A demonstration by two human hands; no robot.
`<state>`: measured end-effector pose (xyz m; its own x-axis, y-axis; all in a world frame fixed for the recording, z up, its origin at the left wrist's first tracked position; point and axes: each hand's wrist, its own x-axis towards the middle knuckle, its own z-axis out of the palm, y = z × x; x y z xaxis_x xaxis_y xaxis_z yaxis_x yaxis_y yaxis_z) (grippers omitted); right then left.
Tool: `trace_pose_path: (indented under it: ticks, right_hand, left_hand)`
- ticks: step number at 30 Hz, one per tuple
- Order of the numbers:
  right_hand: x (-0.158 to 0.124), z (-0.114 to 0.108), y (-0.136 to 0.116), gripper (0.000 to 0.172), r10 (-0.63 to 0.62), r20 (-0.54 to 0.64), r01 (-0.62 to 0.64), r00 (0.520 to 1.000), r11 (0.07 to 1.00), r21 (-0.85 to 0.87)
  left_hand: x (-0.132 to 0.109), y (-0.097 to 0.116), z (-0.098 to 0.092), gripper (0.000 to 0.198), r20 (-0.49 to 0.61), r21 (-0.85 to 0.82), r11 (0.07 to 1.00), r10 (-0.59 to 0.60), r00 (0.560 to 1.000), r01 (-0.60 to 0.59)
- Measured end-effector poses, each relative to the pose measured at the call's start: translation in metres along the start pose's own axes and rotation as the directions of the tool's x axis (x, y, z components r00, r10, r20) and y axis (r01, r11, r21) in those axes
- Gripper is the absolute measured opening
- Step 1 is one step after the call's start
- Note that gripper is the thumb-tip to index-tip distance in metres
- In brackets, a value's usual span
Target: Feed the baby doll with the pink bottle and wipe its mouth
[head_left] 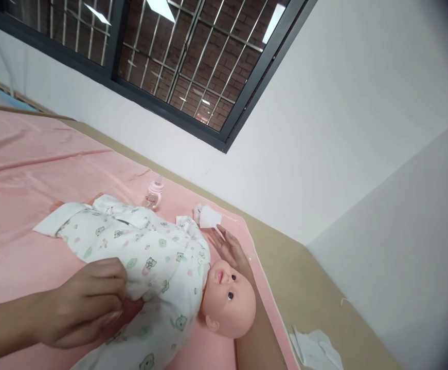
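A baby doll (229,300) lies on its back in a white suit (142,246) printed with green and pink animals. My left hand (87,303) is closed beside the doll's trunk, with curled fingers against the edge of the suit near a sleeve. What its fingers hold, if anything, is hidden. Past the doll's head, my right hand (229,246) lies open, palm side partly showing. Its fingertips are at the edge of a small white cloth or tissue (210,217). The doll's head covers part of my right wrist.
A pink baby bottle (154,194) with a handle stands beyond the doll on the pink sheet (27,190). White crumpled cloth (316,349) lies at the lower right on the tan table edge (285,252). A white wall and a barred window (185,56) are behind.
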<state>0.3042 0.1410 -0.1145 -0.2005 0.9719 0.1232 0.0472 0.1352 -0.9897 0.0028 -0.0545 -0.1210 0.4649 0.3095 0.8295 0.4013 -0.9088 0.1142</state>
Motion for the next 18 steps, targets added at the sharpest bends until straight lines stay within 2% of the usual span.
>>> trace_pose_path:
  ticks: [5,8,13,16,18]
  right_hand:
    - [0.015,-0.014,-0.034,0.031,0.014,-0.006,-0.014,1.000,1.000,0.006]
    - [0.012,-0.019,-0.060,0.034,0.029,-0.043,-0.033,0.999,0.993,-0.111]
    - [-0.014,-0.017,-0.101,0.036,-0.061,0.015,0.062,0.998,0.928,-0.368]
    - [-0.031,-0.007,-0.120,0.037,-0.132,0.054,0.143,0.990,0.907,-0.396]
    - [-0.041,0.003,-0.131,0.039,-0.158,0.087,0.179,0.984,0.919,-0.352]
  left_hand:
    - [-0.008,-0.010,0.007,0.021,-0.053,-0.003,0.998,-0.063,0.997,0.063]
    - [0.005,-0.010,-0.005,0.019,-0.099,0.054,0.990,-0.121,0.988,0.127]
    - [0.051,0.002,-0.044,0.022,-0.274,0.173,0.966,-0.142,0.951,0.194]
    - [0.088,0.011,-0.055,0.028,-0.252,0.180,0.944,-0.228,0.940,0.278]
    - [0.114,0.012,-0.052,0.029,-0.195,0.155,0.929,-0.304,0.933,0.335]
